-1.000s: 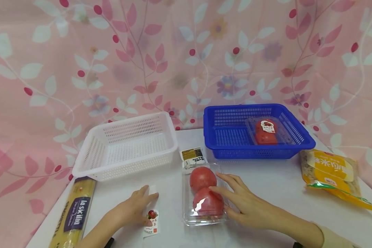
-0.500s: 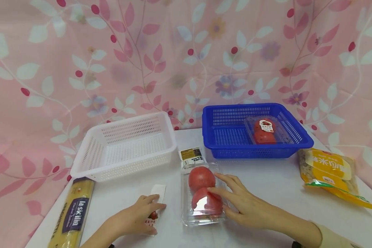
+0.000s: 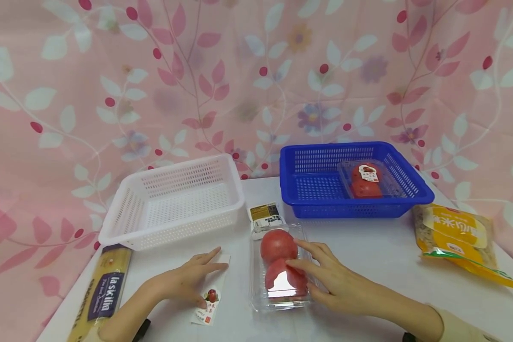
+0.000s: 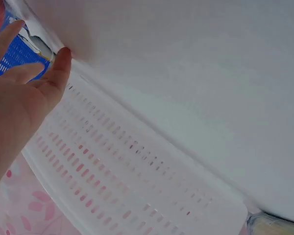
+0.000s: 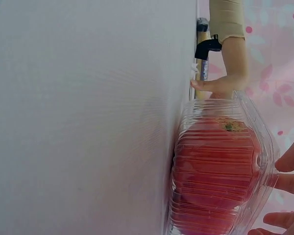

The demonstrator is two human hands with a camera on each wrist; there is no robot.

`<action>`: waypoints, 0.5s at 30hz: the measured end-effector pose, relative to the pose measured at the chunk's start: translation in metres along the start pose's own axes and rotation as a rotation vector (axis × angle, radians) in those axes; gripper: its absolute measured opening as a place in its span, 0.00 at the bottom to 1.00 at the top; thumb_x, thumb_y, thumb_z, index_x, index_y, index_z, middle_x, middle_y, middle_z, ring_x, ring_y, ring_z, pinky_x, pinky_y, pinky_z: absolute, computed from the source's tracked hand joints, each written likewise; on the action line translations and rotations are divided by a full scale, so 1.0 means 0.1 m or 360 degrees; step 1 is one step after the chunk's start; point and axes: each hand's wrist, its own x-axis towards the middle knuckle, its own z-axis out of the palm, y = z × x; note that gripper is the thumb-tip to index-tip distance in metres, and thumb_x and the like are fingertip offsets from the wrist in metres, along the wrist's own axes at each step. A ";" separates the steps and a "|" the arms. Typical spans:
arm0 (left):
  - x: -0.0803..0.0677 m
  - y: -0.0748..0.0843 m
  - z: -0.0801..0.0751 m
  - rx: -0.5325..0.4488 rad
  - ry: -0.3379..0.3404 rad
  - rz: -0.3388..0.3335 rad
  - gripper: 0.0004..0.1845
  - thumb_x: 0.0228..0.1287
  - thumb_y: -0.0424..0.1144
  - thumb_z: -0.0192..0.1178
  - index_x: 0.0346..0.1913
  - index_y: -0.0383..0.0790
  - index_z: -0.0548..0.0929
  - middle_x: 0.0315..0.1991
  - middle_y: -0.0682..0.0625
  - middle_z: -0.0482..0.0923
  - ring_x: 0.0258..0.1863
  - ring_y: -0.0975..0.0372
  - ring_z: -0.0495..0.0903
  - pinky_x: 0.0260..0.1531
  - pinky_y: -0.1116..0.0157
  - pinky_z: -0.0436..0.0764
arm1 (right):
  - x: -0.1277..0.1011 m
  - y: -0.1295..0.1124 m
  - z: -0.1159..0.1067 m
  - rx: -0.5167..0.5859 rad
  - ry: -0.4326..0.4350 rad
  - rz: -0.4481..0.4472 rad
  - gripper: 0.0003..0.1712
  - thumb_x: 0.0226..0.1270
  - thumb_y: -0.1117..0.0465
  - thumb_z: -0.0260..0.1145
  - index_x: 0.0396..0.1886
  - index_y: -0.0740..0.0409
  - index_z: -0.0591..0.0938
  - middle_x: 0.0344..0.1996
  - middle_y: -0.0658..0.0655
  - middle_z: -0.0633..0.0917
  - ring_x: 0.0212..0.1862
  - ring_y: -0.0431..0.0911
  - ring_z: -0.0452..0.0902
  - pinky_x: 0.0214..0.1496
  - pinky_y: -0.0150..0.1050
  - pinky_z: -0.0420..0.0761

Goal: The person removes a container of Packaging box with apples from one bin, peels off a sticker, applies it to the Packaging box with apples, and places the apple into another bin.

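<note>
In the head view, the right hand [image 3: 342, 285] rests with relaxed, spread fingers on a clear tomato box [image 3: 280, 268] lying on the white desk [image 3: 367, 247], gripping nothing. The left hand [image 3: 184, 283] lies flat, fingers straight, on a label [image 3: 211, 297] just left of the box. Behind stand a white basket [image 3: 173, 199] and a blue basket [image 3: 355, 180] holding another tomato box [image 3: 365, 180]. In the left wrist view, the left hand [image 4: 14, 103] shows straight fingers beside the white basket [image 4: 127, 181]. In the right wrist view, fingertips [image 5: 286, 159] touch the tomato box [image 5: 220, 171] on the desk [image 5: 88, 117].
</note>
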 end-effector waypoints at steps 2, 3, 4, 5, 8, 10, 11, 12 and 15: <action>0.02 0.02 0.01 0.0017 0.0015 0.0021 0.43 0.38 0.44 0.74 0.64 0.49 0.69 0.72 0.45 0.41 0.66 0.49 0.50 0.59 0.48 0.60 | 0.00 0.00 0.00 0.0019 -0.0027 0.0037 0.33 0.57 0.64 0.62 0.63 0.43 0.67 0.67 0.57 0.56 0.64 0.47 0.53 0.50 0.50 0.76; 0.03 0.03 0.02 0.0025 0.0012 0.0029 0.41 0.39 0.43 0.74 0.62 0.50 0.71 0.72 0.47 0.43 0.65 0.50 0.52 0.59 0.50 0.62 | 0.00 0.00 -0.01 0.0027 -0.0036 0.0051 0.33 0.57 0.64 0.62 0.63 0.43 0.67 0.67 0.56 0.56 0.64 0.47 0.52 0.50 0.50 0.76; 0.04 0.05 0.02 0.0016 0.0001 0.0034 0.38 0.40 0.42 0.74 0.60 0.50 0.73 0.71 0.49 0.47 0.64 0.51 0.54 0.58 0.51 0.63 | 0.00 -0.01 -0.01 0.0029 -0.0040 0.0056 0.33 0.57 0.63 0.62 0.63 0.43 0.68 0.67 0.56 0.56 0.64 0.47 0.52 0.50 0.50 0.75; 0.04 0.06 0.02 0.0000 -0.0016 0.0037 0.35 0.41 0.42 0.73 0.59 0.52 0.75 0.70 0.51 0.52 0.62 0.53 0.57 0.57 0.54 0.66 | 0.00 -0.01 -0.01 0.0035 -0.0048 0.0064 0.33 0.57 0.63 0.62 0.64 0.42 0.67 0.67 0.56 0.56 0.64 0.47 0.52 0.50 0.50 0.75; 0.04 0.12 0.03 -0.0079 -0.0074 0.0045 0.28 0.44 0.43 0.72 0.53 0.56 0.79 0.64 0.57 0.65 0.55 0.60 0.63 0.51 0.61 0.70 | -0.01 -0.01 -0.01 0.0053 -0.0054 0.0063 0.33 0.57 0.64 0.62 0.63 0.43 0.67 0.67 0.56 0.56 0.64 0.48 0.53 0.50 0.50 0.76; 0.03 0.16 0.04 -0.0130 -0.0098 0.0044 0.25 0.45 0.43 0.71 0.51 0.57 0.81 0.60 0.59 0.69 0.53 0.62 0.66 0.50 0.63 0.71 | -0.01 -0.01 0.00 0.0050 -0.0046 0.0049 0.33 0.57 0.65 0.62 0.63 0.43 0.67 0.67 0.57 0.56 0.64 0.48 0.53 0.50 0.50 0.76; 0.02 0.18 0.04 -0.0137 -0.0098 0.0047 0.25 0.45 0.43 0.71 0.50 0.58 0.81 0.59 0.59 0.70 0.52 0.63 0.67 0.49 0.64 0.72 | -0.01 -0.01 0.00 0.0045 -0.0041 0.0040 0.33 0.57 0.65 0.62 0.63 0.43 0.67 0.67 0.57 0.56 0.64 0.48 0.53 0.49 0.50 0.76; 0.02 0.19 0.05 -0.0135 -0.0096 0.0057 0.24 0.45 0.41 0.71 0.50 0.57 0.81 0.58 0.59 0.71 0.52 0.63 0.68 0.49 0.63 0.72 | -0.01 -0.01 0.00 0.0041 -0.0033 0.0032 0.33 0.57 0.65 0.62 0.63 0.44 0.67 0.67 0.57 0.56 0.64 0.48 0.53 0.49 0.50 0.76; 0.01 0.23 0.06 -0.0010 -0.0018 0.0168 0.23 0.46 0.33 0.70 0.48 0.51 0.82 0.54 0.55 0.75 0.53 0.61 0.72 0.49 0.62 0.74 | -0.01 -0.01 -0.01 0.0019 -0.0001 -0.0004 0.33 0.57 0.64 0.63 0.63 0.44 0.68 0.67 0.58 0.57 0.63 0.48 0.54 0.49 0.50 0.76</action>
